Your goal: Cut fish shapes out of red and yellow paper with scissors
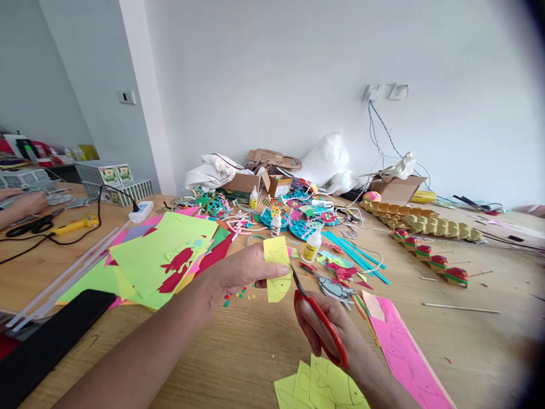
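Note:
My left hand (247,267) pinches a small piece of yellow paper (277,288) with pencilled fish outlines on it. In my right hand (332,318) is a pair of scissors with red handles (320,324); the blades point up and meet the right edge of the yellow paper. Below my right hand lie several more yellow paper pieces (319,386) with drawn outlines. A grey cut-out fish (336,288) and red paper scraps (343,271) sit just beyond the scissors. To the right is a pink paper strip (404,346) with outlines drawn on it.
Coloured sheets (149,255) are piled at left beside a black slab (59,346). Glue bottles (312,244) and blue decorated shapes (298,218) stand ahead. Egg-carton strips (443,226) lie at right. Another person's hand (29,203) shows at far left, near a yellow-handled tool (76,224).

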`<act>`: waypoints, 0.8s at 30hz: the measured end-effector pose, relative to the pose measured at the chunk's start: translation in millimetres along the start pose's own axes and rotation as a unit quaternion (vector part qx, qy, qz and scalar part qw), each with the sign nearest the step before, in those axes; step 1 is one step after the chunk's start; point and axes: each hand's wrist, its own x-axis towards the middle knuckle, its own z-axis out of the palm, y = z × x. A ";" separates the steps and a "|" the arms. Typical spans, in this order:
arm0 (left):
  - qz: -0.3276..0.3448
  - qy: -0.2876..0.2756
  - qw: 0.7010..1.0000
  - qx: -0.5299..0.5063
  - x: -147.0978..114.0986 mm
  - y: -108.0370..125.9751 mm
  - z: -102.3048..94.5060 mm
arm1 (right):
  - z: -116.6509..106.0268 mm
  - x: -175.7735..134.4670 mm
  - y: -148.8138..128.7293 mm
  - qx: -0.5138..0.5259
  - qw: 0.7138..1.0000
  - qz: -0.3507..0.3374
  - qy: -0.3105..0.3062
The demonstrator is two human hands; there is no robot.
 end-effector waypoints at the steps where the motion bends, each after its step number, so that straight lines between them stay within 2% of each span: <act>1: -0.002 -0.006 1.000 -0.001 0.6 -0.8 -1.2 | -0.4 -0.1 -0.3 -0.004 1.000 0.001 -0.001; 11: -0.013 -0.050 0.999 -0.017 -0.9 1.0 -7.4 | -4.3 -1.5 -9.0 -0.073 0.997 0.016 -0.027; 18: -0.017 -0.075 0.997 0.028 -0.2 -0.4 -14.3 | -7.7 -1.4 -16.0 -0.195 0.981 -0.010 -0.012; 21: -0.014 -0.085 0.996 0.036 0.9 -1.8 -16.6 | -7.4 -0.5 -16.4 -0.195 0.981 -0.014 -0.008; 24: -0.020 -0.070 0.997 0.026 2.8 -4.9 -16.2 | -6.6 -0.1 -15.0 -0.166 0.986 -0.001 -0.004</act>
